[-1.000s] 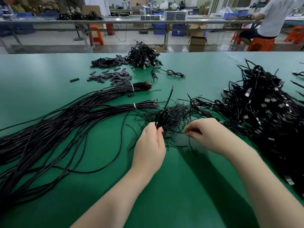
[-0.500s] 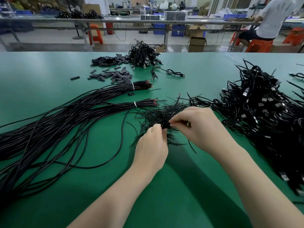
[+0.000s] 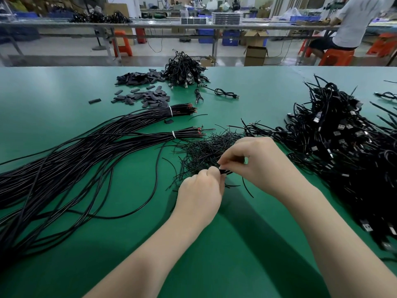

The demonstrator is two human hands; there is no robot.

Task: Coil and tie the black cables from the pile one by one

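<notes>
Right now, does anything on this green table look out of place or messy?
Mostly orderly work clutter. One coiled cable lies alone beyond the far pile, and a single black sleeve piece sits apart from its heap. Both hands pinch a small cable bundle.

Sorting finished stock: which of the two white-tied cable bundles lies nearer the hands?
The lower bundle, its white tie just left of the thin-wire heap.
</notes>
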